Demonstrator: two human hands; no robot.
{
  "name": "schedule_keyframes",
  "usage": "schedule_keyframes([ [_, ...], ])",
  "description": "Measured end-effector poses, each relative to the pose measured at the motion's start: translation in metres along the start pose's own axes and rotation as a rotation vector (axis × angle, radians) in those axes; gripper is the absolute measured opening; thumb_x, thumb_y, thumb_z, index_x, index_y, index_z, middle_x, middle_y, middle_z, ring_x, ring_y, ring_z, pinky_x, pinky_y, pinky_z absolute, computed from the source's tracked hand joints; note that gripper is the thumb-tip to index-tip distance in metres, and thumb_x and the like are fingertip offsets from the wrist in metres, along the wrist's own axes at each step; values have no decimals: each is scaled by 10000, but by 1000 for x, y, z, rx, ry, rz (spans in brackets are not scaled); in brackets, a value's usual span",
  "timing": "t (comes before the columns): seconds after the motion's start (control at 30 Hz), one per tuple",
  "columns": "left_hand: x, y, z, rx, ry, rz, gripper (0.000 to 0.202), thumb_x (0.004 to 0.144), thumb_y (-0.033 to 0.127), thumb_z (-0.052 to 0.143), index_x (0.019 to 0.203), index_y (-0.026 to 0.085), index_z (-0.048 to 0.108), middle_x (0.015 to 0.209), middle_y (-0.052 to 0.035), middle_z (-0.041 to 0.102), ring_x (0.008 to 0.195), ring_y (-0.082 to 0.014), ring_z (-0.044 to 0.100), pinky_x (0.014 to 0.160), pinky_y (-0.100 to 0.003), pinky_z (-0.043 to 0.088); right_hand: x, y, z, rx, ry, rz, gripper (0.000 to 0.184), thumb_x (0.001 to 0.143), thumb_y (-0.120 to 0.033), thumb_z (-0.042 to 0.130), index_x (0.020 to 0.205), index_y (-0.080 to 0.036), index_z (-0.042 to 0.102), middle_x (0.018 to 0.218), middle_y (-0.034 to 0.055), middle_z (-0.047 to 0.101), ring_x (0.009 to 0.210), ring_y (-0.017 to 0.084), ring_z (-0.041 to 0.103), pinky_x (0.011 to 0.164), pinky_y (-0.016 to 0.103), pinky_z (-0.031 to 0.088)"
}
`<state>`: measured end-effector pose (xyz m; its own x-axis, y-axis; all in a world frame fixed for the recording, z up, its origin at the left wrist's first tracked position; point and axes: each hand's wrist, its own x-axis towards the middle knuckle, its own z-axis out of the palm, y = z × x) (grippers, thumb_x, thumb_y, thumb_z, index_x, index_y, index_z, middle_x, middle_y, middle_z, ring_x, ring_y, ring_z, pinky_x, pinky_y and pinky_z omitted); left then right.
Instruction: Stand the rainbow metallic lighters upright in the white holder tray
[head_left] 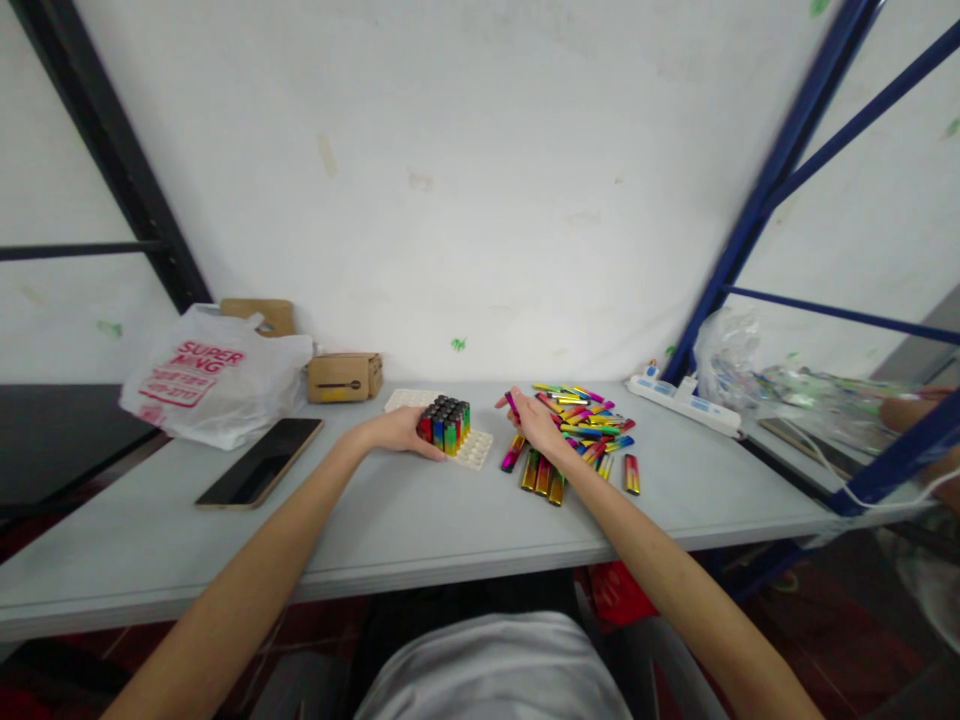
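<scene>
Lighter [513, 405] in right hand [536, 425]; bag [217, 375] reads "SUPER MING".

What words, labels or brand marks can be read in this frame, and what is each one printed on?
"SUPER MING": large red print on the white plastic bag; the second word is slightly unsure.
Smaller red lines below it on the same bag: too blurred to read.
Dark mark on the small cardboard box: not legible.
Loose lighters, power strip, phone: no readable text.
</scene>
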<state>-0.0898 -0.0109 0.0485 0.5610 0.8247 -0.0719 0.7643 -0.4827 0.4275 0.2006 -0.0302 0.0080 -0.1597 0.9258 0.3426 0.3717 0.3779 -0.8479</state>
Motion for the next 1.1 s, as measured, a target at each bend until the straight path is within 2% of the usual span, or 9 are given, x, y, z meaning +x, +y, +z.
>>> schedule_keyframes([
  [0.1, 0, 1, 0, -1, 0, 17, 870, 572, 686, 809, 1282, 218, 623, 1232, -34, 723, 1099, -280, 666, 952, -309, 516, -1, 1, 1, -84, 18, -81, 470, 988, -558, 373, 1013, -183, 654, 696, -5, 593, 634, 144, 557, 612, 255, 438],
  [0.23, 0, 0, 1, -5, -3, 14, 883, 566, 700, 805, 1283, 217, 625, 1201, -38, 732, 1061, -274, 676, 921, -308, 523, -4, -2, 4, -101, 27, -176, 311, 954, -479, 508, 989, -185, 602, 882, 57, 727, 803, 173, 665, 769, 304, 508],
  [0.43, 0, 0, 1, -7, -1, -4, 842, 557, 687, 810, 1243, 225, 652, 1146, -22, 752, 1011, -266, 690, 881, -296, 532, -8, -8, 17, 50, 71, -210, 257, 995, -465, 476, 1110, -236, 473, 1053, 93, 765, 892, 192, 730, 822, 349, 549],
  [0.53, 0, 1, 1, -21, -3, 19, 829, 567, 661, 812, 1247, 214, 652, 1158, -22, 750, 1029, -266, 690, 898, -291, 529, -8, -9, 24, -62, 64, -230, 259, 997, -457, 482, 1134, -238, 473, 997, 77, 764, 857, 203, 728, 791, 344, 547],
  [0.7, -1, 2, 0, -3, -11, 1, 809, 576, 647, 810, 1234, 205, 650, 1187, -39, 741, 1039, -268, 686, 916, -298, 527, -8, -7, 29, -228, -39, -236, 252, 981, -377, 525, 1176, -221, 489, 830, 27, 730, 756, 201, 698, 711, 304, 516],
  [0.8, -1, 2, 0, 3, -14, 1, 800, 580, 653, 803, 1222, 200, 651, 1182, -51, 743, 1042, -274, 685, 917, -310, 528, -6, -8, 32, -304, -85, -244, 249, 974, -320, 549, 1195, -217, 500, 860, 34, 725, 777, 197, 688, 701, 278, 484],
  [0.9, -1, 1, 0, 4, -3, 15, 804, 573, 667, 798, 1215, 204, 656, 1177, -51, 745, 1062, -284, 680, 920, -319, 527, -4, -9, 36, -477, -124, -216, 222, 942, -265, 607, 1148, -202, 552, 873, 54, 717, 809, 206, 675, 708, 269, 447],
  [1.0, -1, 2, 0, 3, 4, 14, 807, 564, 679, 799, 1214, 221, 657, 1177, -38, 746, 1069, -288, 680, 918, -319, 530, -3, -9, 35, -606, -165, -215, 165, 951, -322, 619, 1032, -178, 616, 844, 76, 702, 779, 210, 651, 703, 272, 422],
  [1.1, -2, 4, -2, 7, -2, 5, 824, 573, 674, 800, 1241, 217, 645, 1177, -38, 747, 1061, -289, 684, 915, -317, 533, -5, -11, 28, -597, -195, -259, 250, 966, -417, 608, 1004, -173, 649, 896, 83, 710, 817, 197, 644, 742, 264, 419],
])
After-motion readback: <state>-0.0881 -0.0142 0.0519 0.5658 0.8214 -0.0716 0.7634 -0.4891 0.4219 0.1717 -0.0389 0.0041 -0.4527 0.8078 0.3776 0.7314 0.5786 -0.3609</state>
